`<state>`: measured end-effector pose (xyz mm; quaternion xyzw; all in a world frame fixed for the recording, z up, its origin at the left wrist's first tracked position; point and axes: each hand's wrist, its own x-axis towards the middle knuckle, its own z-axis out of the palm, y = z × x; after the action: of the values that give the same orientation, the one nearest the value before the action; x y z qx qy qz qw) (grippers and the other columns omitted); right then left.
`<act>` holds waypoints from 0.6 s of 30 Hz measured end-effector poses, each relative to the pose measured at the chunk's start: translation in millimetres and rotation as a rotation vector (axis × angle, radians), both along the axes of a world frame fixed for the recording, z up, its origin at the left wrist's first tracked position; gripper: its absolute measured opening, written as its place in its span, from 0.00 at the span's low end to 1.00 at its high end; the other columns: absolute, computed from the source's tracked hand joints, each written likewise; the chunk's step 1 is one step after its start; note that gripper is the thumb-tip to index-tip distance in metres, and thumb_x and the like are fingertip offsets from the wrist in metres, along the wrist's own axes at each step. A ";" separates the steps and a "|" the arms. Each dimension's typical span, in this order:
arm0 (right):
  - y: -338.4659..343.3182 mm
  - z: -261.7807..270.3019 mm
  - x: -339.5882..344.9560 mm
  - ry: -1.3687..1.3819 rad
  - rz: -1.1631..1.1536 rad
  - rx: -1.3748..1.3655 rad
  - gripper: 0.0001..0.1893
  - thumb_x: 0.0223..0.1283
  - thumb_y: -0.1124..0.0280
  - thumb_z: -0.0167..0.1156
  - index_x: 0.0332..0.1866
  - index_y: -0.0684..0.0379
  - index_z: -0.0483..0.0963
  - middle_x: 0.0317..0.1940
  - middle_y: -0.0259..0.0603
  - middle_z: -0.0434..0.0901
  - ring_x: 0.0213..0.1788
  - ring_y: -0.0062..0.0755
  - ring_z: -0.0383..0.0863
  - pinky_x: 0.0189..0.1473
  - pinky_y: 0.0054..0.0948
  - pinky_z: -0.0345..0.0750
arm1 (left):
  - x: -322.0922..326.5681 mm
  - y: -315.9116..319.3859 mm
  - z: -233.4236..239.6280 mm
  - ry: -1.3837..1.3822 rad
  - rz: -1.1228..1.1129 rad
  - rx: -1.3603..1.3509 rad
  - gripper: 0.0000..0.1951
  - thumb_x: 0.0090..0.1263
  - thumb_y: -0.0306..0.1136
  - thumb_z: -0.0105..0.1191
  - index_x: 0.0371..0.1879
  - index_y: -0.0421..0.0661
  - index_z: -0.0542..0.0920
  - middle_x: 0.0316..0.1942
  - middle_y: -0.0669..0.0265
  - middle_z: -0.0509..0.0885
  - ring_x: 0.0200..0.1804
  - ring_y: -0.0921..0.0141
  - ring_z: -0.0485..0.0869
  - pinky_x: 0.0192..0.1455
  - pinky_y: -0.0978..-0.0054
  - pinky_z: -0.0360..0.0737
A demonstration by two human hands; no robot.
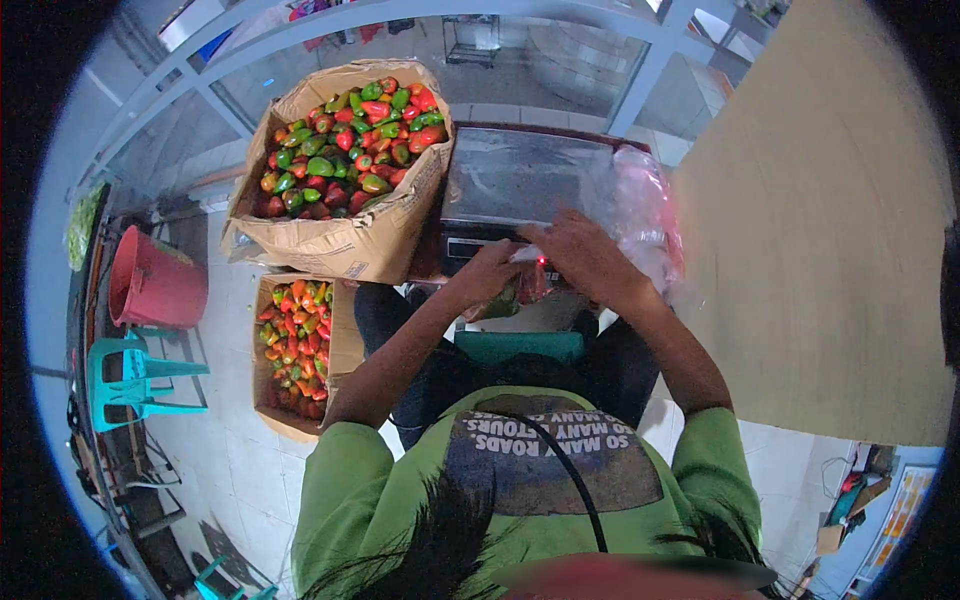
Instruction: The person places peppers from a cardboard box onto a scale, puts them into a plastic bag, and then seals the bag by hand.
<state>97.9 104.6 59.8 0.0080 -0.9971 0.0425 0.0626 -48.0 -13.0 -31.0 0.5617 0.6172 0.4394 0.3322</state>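
Observation:
A small clear plastic bag (pixel 501 306) hangs over my lap, with green and red produce showing through it, probably peppers. My left hand (pixel 489 271) grips the bag near its top. The fingers of my right hand (pixel 583 251) are at the gathered white plastic of its neck, partly hiding it. Both hands are in front of a weighing scale (pixel 517 176) with a dark, flat platform and a small display (pixel 466 247). A red light glows between the hands. On the scale's right side lies a pile of clear and pinkish plastic bags (pixel 637 195).
A large cardboard box (pixel 337 244) of red and green peppers stands left of the scale; a second pepper box (pixel 345 322) is on the floor below. Further left are a red bucket (pixel 161 281) and a turquoise plastic chair (pixel 124 382). A tan panel (pixel 810 247) borders the right.

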 end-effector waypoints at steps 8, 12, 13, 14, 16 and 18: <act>-4.3 10.2 26.7 -0.003 0.000 -0.398 0.08 0.56 0.67 0.49 0.35 0.61 0.65 0.22 0.51 0.71 0.30 0.51 0.75 0.29 0.41 0.70 | -12.8 -39.7 69.4 0.119 -0.253 0.024 0.11 0.59 0.34 0.52 0.39 0.43 0.76 0.37 0.62 0.76 0.45 0.65 0.69 0.48 0.71 0.66; -9.2 28.4 40.0 0.025 -0.068 -0.592 0.11 0.59 0.63 0.48 0.34 0.62 0.67 0.20 0.47 0.72 0.24 0.44 0.73 0.28 0.35 0.69 | -16.2 -41.9 78.3 0.126 -0.196 0.150 0.10 0.56 0.34 0.55 0.35 0.42 0.77 0.34 0.64 0.77 0.44 0.65 0.70 0.47 0.70 0.67; -8.9 28.2 43.4 0.027 -0.071 -0.591 0.11 0.59 0.63 0.48 0.34 0.62 0.67 0.20 0.47 0.72 0.24 0.44 0.73 0.28 0.35 0.69 | -19.0 -43.3 82.9 0.165 -0.173 0.186 0.10 0.55 0.34 0.56 0.33 0.42 0.78 0.33 0.64 0.77 0.43 0.65 0.71 0.47 0.70 0.67; -8.2 27.7 46.7 -0.007 -0.151 -0.622 0.11 0.59 0.63 0.49 0.33 0.62 0.68 0.20 0.46 0.71 0.23 0.43 0.73 0.28 0.34 0.68 | -21.4 -44.2 87.3 0.204 -0.151 0.223 0.10 0.53 0.33 0.57 0.32 0.42 0.78 0.32 0.64 0.78 0.42 0.65 0.71 0.47 0.70 0.67; -8.6 32.2 51.3 -0.041 -0.227 -0.654 0.11 0.58 0.63 0.50 0.32 0.63 0.68 0.20 0.46 0.71 0.23 0.41 0.73 0.28 0.33 0.68 | -25.6 -45.8 93.6 0.251 -0.139 0.260 0.10 0.52 0.32 0.57 0.31 0.42 0.78 0.31 0.64 0.78 0.41 0.65 0.72 0.46 0.69 0.67; -10.2 47.4 57.1 -0.073 -0.330 -0.554 0.10 0.56 0.66 0.52 0.31 0.64 0.69 0.22 0.45 0.73 0.26 0.40 0.75 0.31 0.31 0.70 | -26.2 -47.6 105.2 0.300 -0.128 0.297 0.10 0.50 0.32 0.58 0.31 0.41 0.78 0.30 0.63 0.78 0.40 0.64 0.72 0.46 0.69 0.67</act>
<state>155.0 94.3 107.2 -0.1727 -0.9370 0.3019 0.0329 -74.2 -60.6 74.2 0.7015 0.5513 0.4153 0.1773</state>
